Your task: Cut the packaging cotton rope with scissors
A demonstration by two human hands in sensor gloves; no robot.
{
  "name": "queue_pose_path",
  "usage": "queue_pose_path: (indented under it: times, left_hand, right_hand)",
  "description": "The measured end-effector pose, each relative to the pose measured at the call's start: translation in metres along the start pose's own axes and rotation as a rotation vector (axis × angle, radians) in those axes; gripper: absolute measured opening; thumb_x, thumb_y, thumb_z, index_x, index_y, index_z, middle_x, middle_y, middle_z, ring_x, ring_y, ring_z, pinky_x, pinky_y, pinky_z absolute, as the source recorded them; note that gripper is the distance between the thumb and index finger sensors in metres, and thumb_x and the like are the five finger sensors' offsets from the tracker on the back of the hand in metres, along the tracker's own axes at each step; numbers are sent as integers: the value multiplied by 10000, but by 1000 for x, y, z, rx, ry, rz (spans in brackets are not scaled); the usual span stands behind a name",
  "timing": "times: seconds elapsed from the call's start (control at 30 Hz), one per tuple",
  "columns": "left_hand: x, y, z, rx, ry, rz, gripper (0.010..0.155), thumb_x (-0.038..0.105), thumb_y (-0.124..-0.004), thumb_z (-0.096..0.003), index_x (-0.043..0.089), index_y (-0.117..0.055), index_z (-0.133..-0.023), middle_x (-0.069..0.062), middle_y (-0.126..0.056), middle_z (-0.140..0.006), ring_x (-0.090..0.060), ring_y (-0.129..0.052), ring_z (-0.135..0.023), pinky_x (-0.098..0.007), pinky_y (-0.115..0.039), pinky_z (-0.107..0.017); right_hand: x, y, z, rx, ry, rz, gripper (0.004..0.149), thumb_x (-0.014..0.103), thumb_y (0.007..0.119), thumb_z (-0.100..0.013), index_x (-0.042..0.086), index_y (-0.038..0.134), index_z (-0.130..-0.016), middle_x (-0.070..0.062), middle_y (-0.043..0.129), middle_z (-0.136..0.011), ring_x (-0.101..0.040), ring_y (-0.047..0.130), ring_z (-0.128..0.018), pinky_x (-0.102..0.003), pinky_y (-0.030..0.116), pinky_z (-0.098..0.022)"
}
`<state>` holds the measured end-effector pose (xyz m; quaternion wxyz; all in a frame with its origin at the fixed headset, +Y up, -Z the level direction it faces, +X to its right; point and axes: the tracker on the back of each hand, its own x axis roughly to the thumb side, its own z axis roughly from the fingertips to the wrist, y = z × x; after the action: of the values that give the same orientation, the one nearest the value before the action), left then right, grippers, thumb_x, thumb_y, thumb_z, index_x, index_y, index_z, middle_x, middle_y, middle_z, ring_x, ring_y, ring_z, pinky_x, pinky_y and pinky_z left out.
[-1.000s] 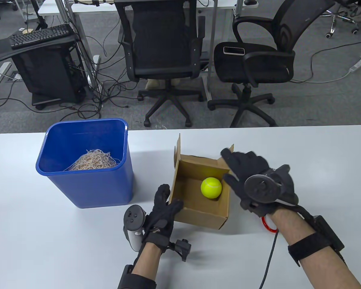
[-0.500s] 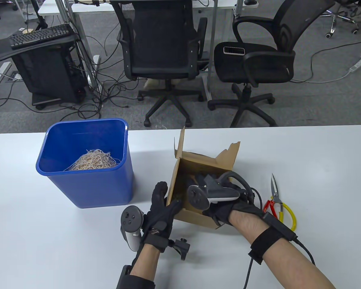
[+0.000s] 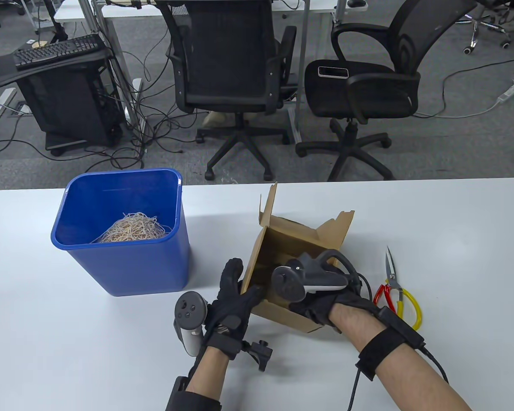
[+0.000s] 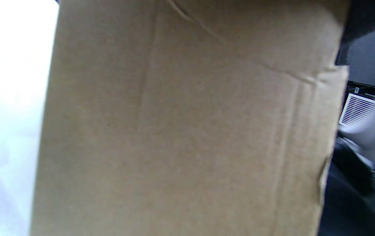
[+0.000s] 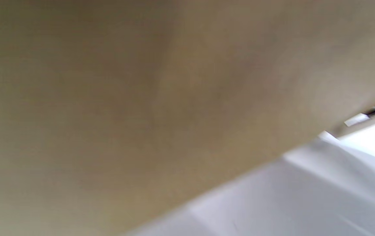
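Table view: the right hand (image 3: 321, 306) reaches into the cardboard box (image 3: 282, 314) at centre, fingers hidden, so its grip cannot be told. The left hand (image 3: 233, 299) grips the box's left wall. The box has tilted and shifted right since half a second ago. The scissors (image 3: 396, 284) lie untouched at right; cotton rope (image 3: 132, 229) sits in the blue bin (image 3: 124, 265), upper left.

Wrist views: blurred cardboard fills both frames.

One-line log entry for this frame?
left hand: holds box | right hand: inside box | scissors: on table, untouched | rope: in bin
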<state>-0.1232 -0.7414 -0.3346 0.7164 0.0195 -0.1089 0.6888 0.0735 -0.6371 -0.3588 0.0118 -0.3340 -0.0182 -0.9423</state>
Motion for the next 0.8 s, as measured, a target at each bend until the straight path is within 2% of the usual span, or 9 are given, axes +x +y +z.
queue_pose_path:
  times: [0.07, 0.2, 0.3, 0.43, 0.5, 0.67, 0.73, 0.8]
  left_hand:
    - [-3, 3, 0, 19, 17, 28, 964, 577, -786, -508, 132, -170, -1102, -320, -183, -1089, -672, -458, -923, -710, -558, -597]
    - [-8, 12, 1, 76, 41, 86, 959, 584, -769, -518, 125, -156, -1096, -318, -170, -1086, -672, -437, -925, -709, -550, -601]
    - [-8, 16, 2, 102, 45, 108, 954, 590, -756, -524, 125, -150, -1095, -314, -167, -1086, -670, -420, -928, -709, -544, -603]
    - [-8, 20, 3, 114, 47, 139, 950, 597, -748, -530, 124, -148, -1095, -314, -164, -1086, -668, -415, -930, -707, -544, -605]
    - [-8, 20, 3, 115, 51, 160, 948, 597, -746, -531, 125, -147, -1095, -314, -162, -1086, -669, -412, -930, -708, -542, -606]
    - [-7, 19, 4, 111, 56, 174, 949, 600, -743, -535, 124, -142, -1095, -316, -159, -1085, -669, -411, -931, -708, -541, -606]
    - [-7, 19, 4, 108, 61, 175, 950, 601, -742, -534, 124, -142, -1095, -316, -159, -1085, -670, -411, -930, -708, -542, -606]
    - [-7, 18, 4, 105, 66, 179, 949, 602, -740, -536, 125, -138, -1095, -316, -156, -1085, -671, -409, -930, -708, -541, -607]
  right_hand:
    - [-2, -12, 11, -131, -22, -64, 862, 376, 984, -350, 60, 603, -1056, -290, 727, -1013, -533, 844, -715, -695, 708, -504]
    - [-11, -41, 47, -466, -6, -103, 854, 389, 963, -373, 66, 582, -1066, -287, 714, -1023, -527, 841, -723, -693, 715, -502]
    - [-30, -55, 71, -597, 88, -140, 856, 394, 945, -391, 71, 550, -1079, -285, 697, -1036, -526, 832, -732, -688, 712, -505]
    - [-74, -51, 96, -641, 274, -241, 861, 383, 948, -399, 65, 536, -1086, -293, 686, -1050, -537, 833, -738, -686, 711, -510]
    - [-97, -41, 108, -674, 359, -231, 873, 422, 968, -377, 41, 586, -1063, -309, 767, -990, -525, 907, -636, -660, 758, -451]
    - [-150, -2, 131, -573, 585, -139, 898, 508, 949, -362, 17, 625, -1041, -310, 868, -893, -470, 980, -448, -595, 824, -306]
    - [-173, 21, 139, -489, 717, -169, 898, 519, 936, -366, 15, 626, -1042, -311, 881, -881, -459, 982, -388, -575, 825, -257]
    - [-188, 38, 143, -399, 820, -202, 889, 508, 930, -370, 27, 619, -1050, -304, 873, -906, -469, 976, -394, -580, 818, -263]
